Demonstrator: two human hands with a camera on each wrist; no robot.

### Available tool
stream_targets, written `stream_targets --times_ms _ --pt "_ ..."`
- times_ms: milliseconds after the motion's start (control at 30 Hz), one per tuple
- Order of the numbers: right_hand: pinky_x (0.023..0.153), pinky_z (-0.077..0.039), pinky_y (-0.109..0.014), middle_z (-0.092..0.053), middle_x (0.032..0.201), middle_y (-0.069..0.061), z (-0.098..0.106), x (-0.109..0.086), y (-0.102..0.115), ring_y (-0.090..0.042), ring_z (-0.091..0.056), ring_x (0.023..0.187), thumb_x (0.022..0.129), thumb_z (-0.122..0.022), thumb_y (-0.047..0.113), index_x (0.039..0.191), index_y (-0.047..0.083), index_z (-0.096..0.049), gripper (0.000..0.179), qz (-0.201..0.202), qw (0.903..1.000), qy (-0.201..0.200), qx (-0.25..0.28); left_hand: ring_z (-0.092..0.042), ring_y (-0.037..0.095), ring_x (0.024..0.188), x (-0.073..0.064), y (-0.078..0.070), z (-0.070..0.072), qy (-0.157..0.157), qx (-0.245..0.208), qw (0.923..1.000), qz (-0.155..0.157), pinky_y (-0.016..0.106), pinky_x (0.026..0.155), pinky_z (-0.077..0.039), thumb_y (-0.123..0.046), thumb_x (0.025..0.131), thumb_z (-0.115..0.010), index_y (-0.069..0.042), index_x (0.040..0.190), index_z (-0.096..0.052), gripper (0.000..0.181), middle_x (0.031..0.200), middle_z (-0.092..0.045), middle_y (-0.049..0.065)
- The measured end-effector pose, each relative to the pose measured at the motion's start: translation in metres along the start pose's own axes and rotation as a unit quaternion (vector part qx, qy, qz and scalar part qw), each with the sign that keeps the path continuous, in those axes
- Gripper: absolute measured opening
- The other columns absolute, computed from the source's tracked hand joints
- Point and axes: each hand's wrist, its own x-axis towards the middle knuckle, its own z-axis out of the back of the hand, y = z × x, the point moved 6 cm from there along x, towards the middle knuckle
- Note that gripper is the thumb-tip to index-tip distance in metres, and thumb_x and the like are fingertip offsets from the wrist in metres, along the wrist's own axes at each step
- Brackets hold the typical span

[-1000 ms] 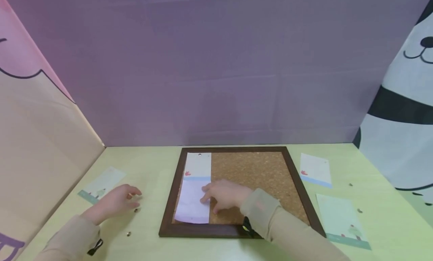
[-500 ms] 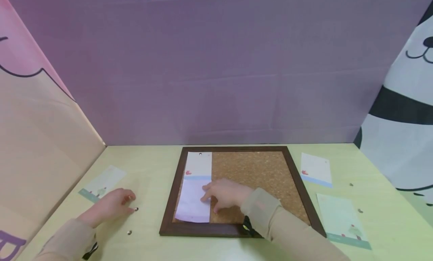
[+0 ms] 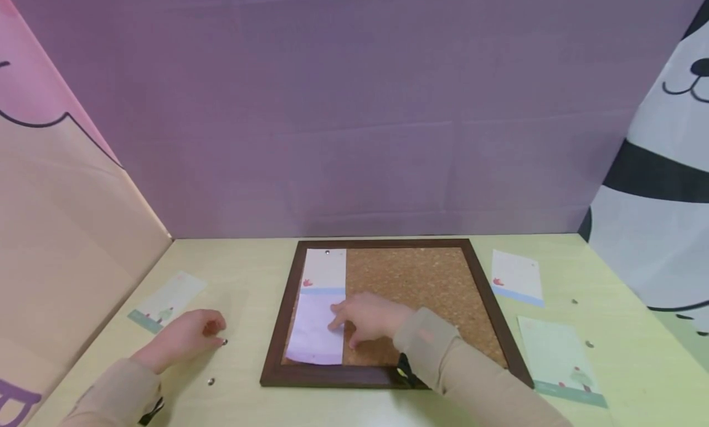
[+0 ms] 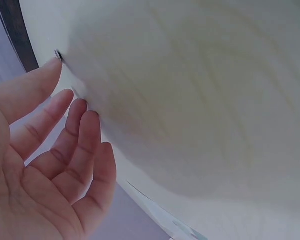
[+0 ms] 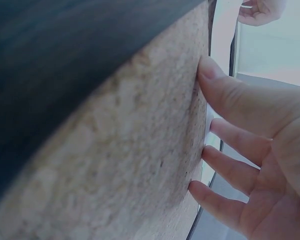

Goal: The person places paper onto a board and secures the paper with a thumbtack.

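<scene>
My left hand [image 3: 185,336] is low over the table, its thumb tip at a small metal thumbtack [image 3: 224,342]. In the left wrist view a gap shows between the thumb and the loosely bent fingers [image 4: 80,145], and the thumbtack [image 4: 58,55] touches the thumb alone. With spread fingers, my right hand [image 3: 368,319] rests on the corkboard [image 3: 410,270] and on the right edge of a lilac note sheet [image 3: 312,328]. That sheet lies below a white note sheet with a blue strip [image 3: 325,270], which has a tack near its top edge.
Another thumbtack [image 3: 211,382] lies nearer me on the left. A green-edged note sheet [image 3: 180,291] is partly behind my left hand. Right of the board are a blue-edged sheet [image 3: 516,276], a larger green-edged sheet [image 3: 556,353] and two tacks. A purple curtain [image 3: 354,119] stands behind.
My left hand has come down a little, and its thumb has reached the thumbtack on the table. The right hand stays in place on the lilac sheet and cork.
</scene>
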Motion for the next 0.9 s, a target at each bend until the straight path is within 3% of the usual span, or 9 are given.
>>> stream_targets --times_ms 400,667,900 --pt "0.109 -0.035 -0.032 -0.048 0.142 -0.001 0.0004 -0.0002 -0.0002 -0.017 -0.049 0.128 0.076 -0.076 0.022 0.121 0.025 -0.065 0.046 -0.005 1.0 0.003 0.006 -0.051 0.012 0.074 0.0014 0.0002 -0.0034 0.008 -0.014 0.9998 -0.015 0.032 0.07 -0.047 -0.01 0.076 -0.075 -0.008 0.085 -0.063 0.016 0.08 -0.06 -0.002" --pt "0.109 -0.035 -0.031 -0.047 0.142 -0.001 0.0011 -0.0007 -0.0002 -0.017 -0.048 0.129 0.077 -0.076 0.022 0.121 0.025 -0.065 0.046 -0.01 0.9999 0.002 0.011 -0.051 0.012 0.074 0.003 -0.001 -0.0057 0.0 -0.016 0.9997 -0.017 0.031 0.069 -0.047 -0.008 0.076 -0.074 -0.009 0.083 -0.062 0.013 0.078 -0.06 -0.002" --pt "0.109 -0.035 -0.032 -0.047 0.143 0.0 0.0007 -0.0011 -0.0002 -0.017 -0.048 0.129 0.076 -0.076 0.022 0.121 0.026 -0.064 0.046 -0.012 0.9998 0.001 0.013 -0.051 0.008 0.07 0.0049 -0.0041 -0.0078 -0.006 -0.016 0.9992 -0.036 0.026 0.065 -0.047 -0.005 0.077 -0.072 -0.011 0.076 -0.059 0.015 0.074 -0.059 -0.005"
